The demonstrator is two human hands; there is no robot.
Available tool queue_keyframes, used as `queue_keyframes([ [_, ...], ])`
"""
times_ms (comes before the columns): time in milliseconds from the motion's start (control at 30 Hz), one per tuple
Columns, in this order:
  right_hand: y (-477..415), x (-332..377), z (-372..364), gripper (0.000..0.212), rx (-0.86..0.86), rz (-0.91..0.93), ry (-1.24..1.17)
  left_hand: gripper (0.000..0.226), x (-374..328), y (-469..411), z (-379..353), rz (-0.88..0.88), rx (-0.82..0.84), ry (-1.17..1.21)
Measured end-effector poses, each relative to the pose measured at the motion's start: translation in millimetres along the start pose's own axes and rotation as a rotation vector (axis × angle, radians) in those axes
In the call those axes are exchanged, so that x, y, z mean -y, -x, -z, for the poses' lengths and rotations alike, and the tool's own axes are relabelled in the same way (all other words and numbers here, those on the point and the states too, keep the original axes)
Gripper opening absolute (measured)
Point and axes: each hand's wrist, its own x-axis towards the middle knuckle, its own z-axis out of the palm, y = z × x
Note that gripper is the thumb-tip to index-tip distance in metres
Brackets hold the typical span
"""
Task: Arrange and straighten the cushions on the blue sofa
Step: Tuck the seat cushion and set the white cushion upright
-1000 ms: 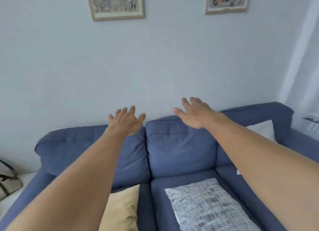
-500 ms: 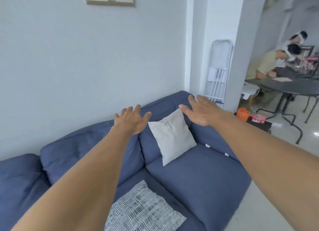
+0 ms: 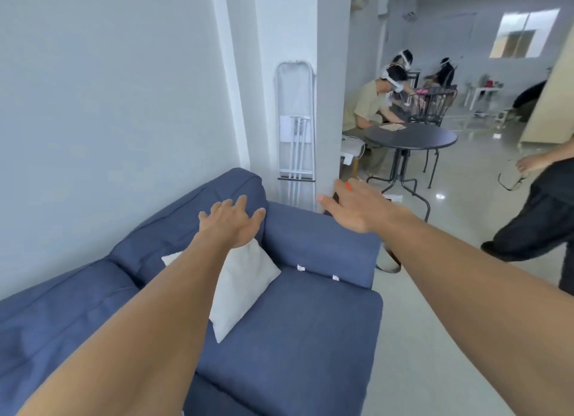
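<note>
Two empty hands reach forward, fingers spread: my left hand (image 3: 231,224) over the white cushion (image 3: 245,279), my right hand (image 3: 357,210) beyond the armrest (image 3: 320,241). The cushion leans tilted in the blue sofa (image 3: 310,338) corner. It looks soft and light; I'd grip its top corners.

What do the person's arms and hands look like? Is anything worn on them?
The left forearm and right forearm are bare to the frame's edge; no sleeve shows. The left hand and right hand wear no gloves; no watch, bracelet or ring visible.
</note>
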Motion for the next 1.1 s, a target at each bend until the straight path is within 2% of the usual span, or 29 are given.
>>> queue_keyframes([
  [200, -68, -60, 4, 0.076, -0.019, -0.024, 0.011, 0.063, -61, -69, -10, -0.026, -0.006, 0.014],
  [533, -184, -133, 12, 0.075, 0.084, 0.108, 0.101, 0.061, -128, -154, -51, 0.156, 0.013, 0.104],
  [633, -216, -131, 1, 0.076, 0.121, 0.137, 0.097, 0.062, -119, -171, -65, 0.216, 0.02, 0.105],
  [833, -288, -73, -48, 0.075, 0.228, 0.337, 0.046, 0.063, -48, -208, -108, 0.46, 0.073, 0.112],
  [1100, -382, -16, -111, 0.074, 0.358, 0.448, 0.051, 0.067, 16, -255, -154, 0.629, 0.138, 0.168],
])
